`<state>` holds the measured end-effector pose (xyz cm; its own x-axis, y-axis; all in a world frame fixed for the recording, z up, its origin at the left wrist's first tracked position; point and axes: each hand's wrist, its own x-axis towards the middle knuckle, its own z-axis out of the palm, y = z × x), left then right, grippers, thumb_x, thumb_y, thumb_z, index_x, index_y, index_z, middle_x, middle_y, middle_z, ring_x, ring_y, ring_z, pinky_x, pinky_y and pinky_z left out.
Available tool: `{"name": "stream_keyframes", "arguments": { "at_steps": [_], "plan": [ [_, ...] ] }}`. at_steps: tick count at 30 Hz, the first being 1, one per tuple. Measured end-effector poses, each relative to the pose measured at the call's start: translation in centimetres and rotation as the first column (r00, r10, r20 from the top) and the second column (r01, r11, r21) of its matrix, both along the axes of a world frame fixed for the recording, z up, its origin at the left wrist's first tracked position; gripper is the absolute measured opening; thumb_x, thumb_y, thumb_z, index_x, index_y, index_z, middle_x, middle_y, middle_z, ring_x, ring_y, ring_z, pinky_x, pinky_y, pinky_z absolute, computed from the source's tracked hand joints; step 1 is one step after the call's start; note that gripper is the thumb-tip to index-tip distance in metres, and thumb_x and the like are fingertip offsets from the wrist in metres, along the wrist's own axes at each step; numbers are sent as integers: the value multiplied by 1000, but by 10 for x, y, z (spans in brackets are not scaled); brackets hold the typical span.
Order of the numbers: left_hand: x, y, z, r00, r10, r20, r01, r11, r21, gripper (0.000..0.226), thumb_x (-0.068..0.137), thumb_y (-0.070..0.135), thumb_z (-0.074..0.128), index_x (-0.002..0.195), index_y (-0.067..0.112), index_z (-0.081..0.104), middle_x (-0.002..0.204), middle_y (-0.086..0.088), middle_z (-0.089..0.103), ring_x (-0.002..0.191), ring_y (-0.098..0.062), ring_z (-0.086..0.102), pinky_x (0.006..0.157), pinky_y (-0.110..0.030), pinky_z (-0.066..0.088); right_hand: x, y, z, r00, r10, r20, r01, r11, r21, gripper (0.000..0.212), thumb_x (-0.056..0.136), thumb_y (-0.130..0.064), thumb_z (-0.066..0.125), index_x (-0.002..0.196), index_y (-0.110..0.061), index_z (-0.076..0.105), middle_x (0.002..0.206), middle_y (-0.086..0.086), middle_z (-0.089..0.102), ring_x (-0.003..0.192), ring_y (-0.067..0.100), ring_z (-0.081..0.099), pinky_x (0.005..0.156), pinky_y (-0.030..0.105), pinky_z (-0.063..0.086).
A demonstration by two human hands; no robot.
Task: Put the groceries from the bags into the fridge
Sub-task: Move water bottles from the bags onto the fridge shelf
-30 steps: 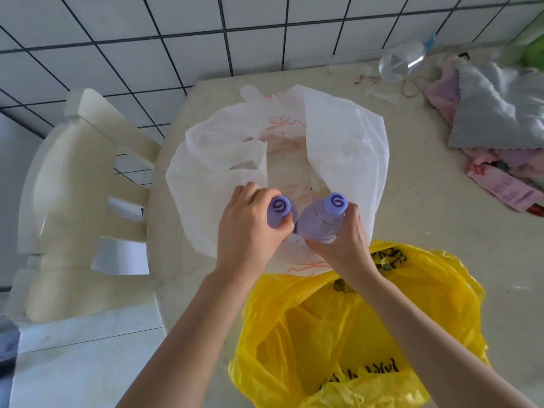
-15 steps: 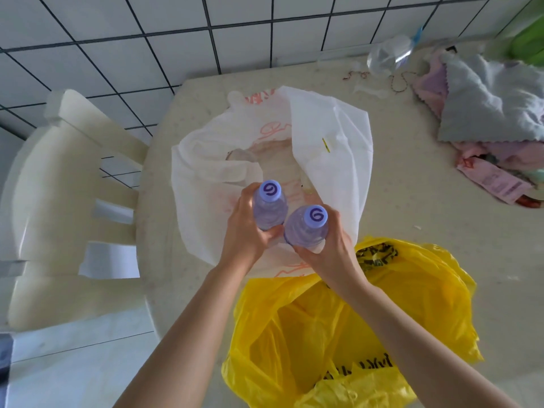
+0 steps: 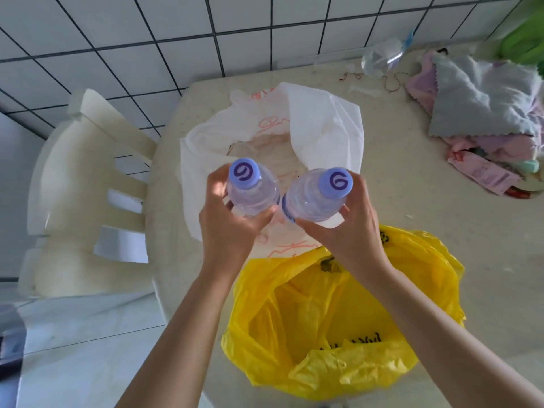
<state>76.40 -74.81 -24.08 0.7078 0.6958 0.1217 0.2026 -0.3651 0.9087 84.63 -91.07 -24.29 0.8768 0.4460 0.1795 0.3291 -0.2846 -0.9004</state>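
Left hand (image 3: pixel 226 228) is wrapped around one water bottle (image 3: pixel 250 192), right hand (image 3: pixel 350 231) around the other bottle (image 3: pixel 315 198), both held above the white bag (image 3: pixel 323 128) on the counter (image 3: pixel 426 225). Probably full, so heavy-ish and slick; gripping the body beats the cap. They've come up higher out of the bag than half a second ago.

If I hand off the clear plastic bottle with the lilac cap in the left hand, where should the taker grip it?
Probably the lilac cap and neck of the clear plastic bottle, from above. The left hand wraps the body from the left and underneath, and the second bottle crowds its right, so only the upright top seems free.
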Motion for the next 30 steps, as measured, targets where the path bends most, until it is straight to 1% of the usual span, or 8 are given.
{"name": "stream_keyframes", "arguments": {
  "at_steps": [5, 10, 13, 17, 20, 24, 28, 30],
  "plan": [
    [-32, -19, 39, 997, -6, 75, 7, 1000, -15, 81, 61, 26, 91, 131, 13, 51, 121, 0, 64, 111, -13, 62, 86, -25, 56, -20, -23, 39, 997, 67, 43, -70, 995, 70, 75, 65, -35, 81, 123, -42, 33, 117, -43, 45, 112, -12, 51, 89, 8, 45],
    [-73, -54, 63, 997, 12, 76, -9, 999, -39, 80, 58, 25, 94, 126, 13, 54, 115, 1, 67, 105, -9, 65, 82, -25, 57, -53, -56, 60, 992, 114, 52, -118, 987, 105, 81, 63, -34, 87, 124, -44, 36, 119, -39, 49, 114, -4, 55, 89, 17, 50],
    [-104, -83, 69, 996, 49, 73, -43, 996, -84, 79, 56, 19, 94, 125, 12, 55, 111, 2, 69, 100, -5, 67, 81, -21, 56, -78, -80, 63, 989, 148, 10, -148, 981, 126, 77, 60, -39, 86, 123, -41, 42, 118, -26, 56, 112, 8, 60, 87, 34, 56],
    [-152, -125, 68, 991, 110, 74, -97, 983, -158, 79, 54, 11, 94, 123, 17, 55, 113, 3, 69, 103, -10, 67, 87, -31, 56, -119, -113, 62, 972, 212, -99, -190, 963, 192, 74, 56, -35, 86, 120, -44, 48, 118, -16, 61, 113, 17, 62, 88, 42, 55],
    [-190, -157, 66, 982, 173, 70, -154, 964, -218, 76, 53, 8, 94, 118, 20, 56, 112, 2, 68, 102, -14, 67, 86, -36, 56, -149, -137, 62, 953, 260, -157, -228, 953, 199, 73, 55, -34, 86, 118, -42, 50, 117, -13, 63, 111, 16, 63, 87, 38, 55],
    [-240, -196, 66, 954, 297, 52, -269, 916, -299, 66, 49, 15, 88, 105, 31, 58, 99, 9, 69, 90, -11, 68, 71, -20, 54, -186, -165, 63, 916, 331, -226, -297, 939, 173, 73, 54, -30, 86, 117, -35, 50, 112, -14, 65, 105, 10, 65, 79, 23, 54],
    [-287, -222, 63, 909, 415, 26, -378, 851, -364, 64, 48, 18, 85, 107, 21, 59, 90, 9, 70, 78, -4, 67, 61, -12, 49, -220, -179, 63, 863, 416, -288, -391, 909, 142, 72, 61, 2, 87, 117, -27, 52, 105, -11, 68, 96, 9, 67, 74, 22, 53],
    [-310, -231, 62, 887, 462, 1, -428, 824, -371, 64, 47, 23, 85, 105, 26, 59, 90, 11, 70, 80, -6, 67, 62, -14, 50, -236, -179, 62, 834, 460, -305, -443, 887, 129, 71, 63, 7, 84, 118, -27, 53, 103, -12, 68, 94, 8, 67, 73, 22, 54]
  ]
}}
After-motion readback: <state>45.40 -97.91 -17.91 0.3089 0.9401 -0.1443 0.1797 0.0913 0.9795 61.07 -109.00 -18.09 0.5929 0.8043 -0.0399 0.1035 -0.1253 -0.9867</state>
